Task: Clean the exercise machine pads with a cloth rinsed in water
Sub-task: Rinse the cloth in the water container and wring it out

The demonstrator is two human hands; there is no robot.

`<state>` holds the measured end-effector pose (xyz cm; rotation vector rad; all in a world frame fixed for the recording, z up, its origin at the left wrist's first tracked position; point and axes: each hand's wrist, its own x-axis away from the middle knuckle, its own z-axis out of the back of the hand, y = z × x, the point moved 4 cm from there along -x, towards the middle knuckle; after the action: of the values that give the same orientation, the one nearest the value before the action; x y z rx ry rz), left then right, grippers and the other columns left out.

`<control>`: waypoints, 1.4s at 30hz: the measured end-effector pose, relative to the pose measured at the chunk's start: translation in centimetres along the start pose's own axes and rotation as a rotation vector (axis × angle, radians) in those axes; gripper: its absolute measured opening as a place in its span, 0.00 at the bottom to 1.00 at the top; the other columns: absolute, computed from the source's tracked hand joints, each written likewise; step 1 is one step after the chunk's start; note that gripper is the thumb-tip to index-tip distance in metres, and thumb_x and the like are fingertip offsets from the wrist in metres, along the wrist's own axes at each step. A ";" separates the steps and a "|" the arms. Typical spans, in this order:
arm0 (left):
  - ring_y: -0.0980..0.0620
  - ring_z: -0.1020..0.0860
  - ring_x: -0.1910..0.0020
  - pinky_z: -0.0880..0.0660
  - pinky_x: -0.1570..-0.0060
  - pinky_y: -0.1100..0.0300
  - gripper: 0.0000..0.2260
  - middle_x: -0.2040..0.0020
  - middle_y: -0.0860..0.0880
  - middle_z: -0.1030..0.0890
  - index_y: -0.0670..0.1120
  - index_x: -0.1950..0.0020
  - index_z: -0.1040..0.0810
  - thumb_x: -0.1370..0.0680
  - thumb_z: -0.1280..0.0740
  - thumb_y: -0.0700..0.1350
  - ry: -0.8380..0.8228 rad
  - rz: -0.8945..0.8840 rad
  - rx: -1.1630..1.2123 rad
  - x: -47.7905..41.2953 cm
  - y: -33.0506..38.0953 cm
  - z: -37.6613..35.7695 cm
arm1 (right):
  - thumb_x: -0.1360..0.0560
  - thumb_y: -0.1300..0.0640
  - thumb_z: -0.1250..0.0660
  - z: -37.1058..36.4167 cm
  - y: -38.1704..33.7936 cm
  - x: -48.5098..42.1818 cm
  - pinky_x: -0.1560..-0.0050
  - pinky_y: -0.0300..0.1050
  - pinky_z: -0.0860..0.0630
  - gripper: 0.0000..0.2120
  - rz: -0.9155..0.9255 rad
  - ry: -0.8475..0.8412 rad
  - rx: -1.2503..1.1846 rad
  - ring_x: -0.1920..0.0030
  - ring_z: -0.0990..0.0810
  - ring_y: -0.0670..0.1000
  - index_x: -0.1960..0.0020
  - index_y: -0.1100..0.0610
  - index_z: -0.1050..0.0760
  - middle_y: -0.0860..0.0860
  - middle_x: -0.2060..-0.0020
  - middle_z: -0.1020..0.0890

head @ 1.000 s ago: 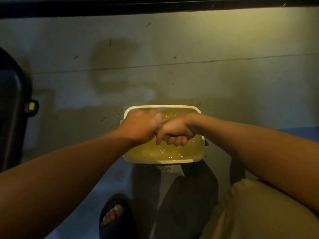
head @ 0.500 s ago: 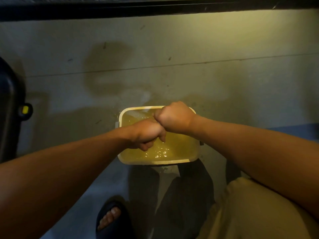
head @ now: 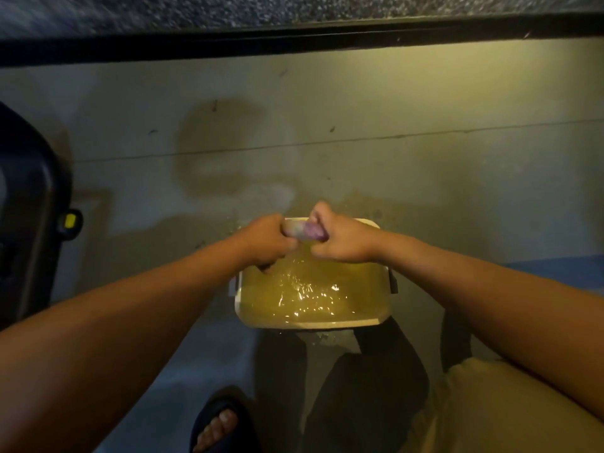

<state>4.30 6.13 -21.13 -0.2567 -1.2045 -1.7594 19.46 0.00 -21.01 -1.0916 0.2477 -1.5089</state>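
**Cloth wrung over a water tub: floor-level view**

Setting: dim concrete floor (head: 376,103), grey, with a dark damp patch (head: 215,148) beyond the tub and splashes around its rim. A black strip (head: 294,40) runs across the far edge of the floor, with speckled ground behind it. A blue-painted area shows at the right edge and under the near left.

Item 1. Tub (head: 310,323): rectangular, pale plastic, standing on the floor, filled with yellowish water (head: 310,289) whose surface is rippled and glinting.

Item 2. Cloth (head: 305,231): a short twisted roll, pale at the left end and purplish at the right; held above the far side of the tub, clear of the water. Colour possibly skewed by the poor light.

Item 3. Left hand (head: 266,241): fist wrapped tight around the cloth's left end.

Item 4. Right hand (head: 343,238): fist wrapped tight around the cloth's right end, thumb raised. Only the exposed middle of the cloth separates the two fists.

Item 5. Black equipment (head: 26,207): at the left edge, with a small yellow knob (head: 69,220) on its side; well apart from the tub.

Item 6. Dark sandal (head: 217,423): on a foot, near bottom centre, toes visible.

Item 7. Beige garment (head: 490,410): lower right, under the right forearm.
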 end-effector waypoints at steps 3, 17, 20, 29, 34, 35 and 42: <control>0.46 0.23 0.69 0.18 0.67 0.56 0.13 0.63 0.42 0.17 0.43 0.37 0.29 0.21 0.33 0.34 0.017 0.083 0.576 0.0 0.5 3.9 | 0.17 0.54 0.40 2.8 -0.4 0.1 0.71 0.42 0.37 0.07 -0.076 0.100 -0.368 0.70 0.35 0.49 0.51 0.51 0.38 0.49 0.67 0.32; 0.48 0.19 0.61 0.18 0.55 0.53 0.12 0.54 0.40 0.18 0.48 0.42 0.26 0.18 0.37 0.33 0.085 -0.127 1.003 -0.1 4.0 8.3 | 0.14 0.50 0.44 8.7 -6.2 -2.5 0.61 0.43 0.33 0.15 -0.261 0.420 -0.809 0.65 0.29 0.49 0.56 0.52 0.28 0.52 0.64 0.27; 0.40 0.23 0.57 0.22 0.50 0.44 0.20 0.52 0.34 0.21 0.48 0.41 0.23 0.23 0.43 0.27 0.125 -0.156 1.025 -0.4 4.2 9.0 | 0.14 0.48 0.45 7.6 -5.5 -3.1 0.66 0.41 0.29 0.14 -0.319 0.484 -1.067 0.66 0.26 0.49 0.48 0.54 0.24 0.52 0.61 0.22; 0.51 0.20 0.59 0.24 0.58 0.55 0.20 0.58 0.48 0.18 0.42 0.44 0.22 0.27 0.23 0.54 0.103 -0.217 0.383 -0.5 4.3 7.4 | 0.18 0.58 0.34 7.6 -5.6 -1.3 0.63 0.41 0.29 0.07 0.029 0.301 -0.890 0.62 0.24 0.48 0.55 0.54 0.23 0.53 0.61 0.21; 0.46 0.23 0.61 0.26 0.54 0.52 0.09 0.62 0.41 0.20 0.35 0.55 0.19 0.23 0.30 0.42 0.245 -0.267 0.484 -0.3 5.3 8.4 | 0.20 0.56 0.31 8.4 -4.4 -0.6 0.63 0.43 0.31 0.08 -0.001 0.427 -0.910 0.64 0.27 0.49 0.57 0.56 0.24 0.52 0.65 0.24; 0.46 0.24 0.61 0.26 0.53 0.52 0.09 0.62 0.40 0.21 0.36 0.57 0.19 0.23 0.32 0.42 0.261 -0.267 0.518 -0.1 5.6 8.5 | 0.20 0.54 0.31 8.5 -4.3 -0.5 0.60 0.44 0.31 0.08 -0.005 0.451 -0.893 0.62 0.26 0.49 0.56 0.56 0.23 0.51 0.64 0.23; 0.43 0.22 0.61 0.25 0.64 0.56 0.11 0.59 0.40 0.21 0.39 0.49 0.22 0.18 0.43 0.41 0.251 -0.229 0.790 -0.2 6.4 8.3 | 0.22 0.47 0.35 9.1 -4.5 0.7 0.47 0.49 0.27 0.13 0.055 0.345 -1.166 0.52 0.22 0.54 0.56 0.57 0.23 0.56 0.53 0.20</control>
<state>6.81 12.60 -13.30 0.5664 -1.6722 -1.3124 23.22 4.44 -12.66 -1.6541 1.5160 -1.4727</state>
